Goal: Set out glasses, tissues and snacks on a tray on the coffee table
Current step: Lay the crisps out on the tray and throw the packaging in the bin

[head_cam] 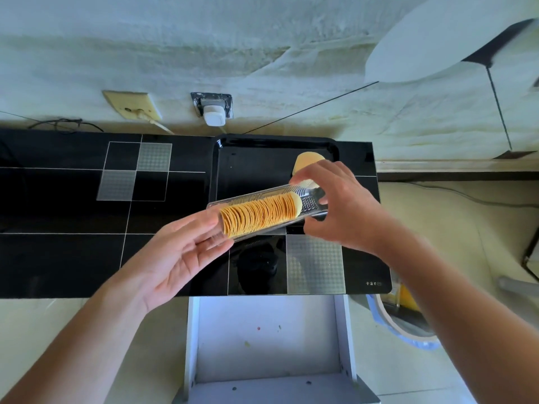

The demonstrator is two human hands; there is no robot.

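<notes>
My left hand cradles the near end of a clear plastic sleeve that holds a long stack of round orange crackers. The sleeve is tilted toward a black tray on the black glass coffee table. My right hand is at the sleeve's far open end, with thumb and finger pinching a pale cracker there. One cracker lies on the tray's right side, partly hidden behind my right fingers.
An open white drawer sticks out under the table's front edge. A bin with a blue liner stands on the floor at right. Wall sockets and cables run behind the table.
</notes>
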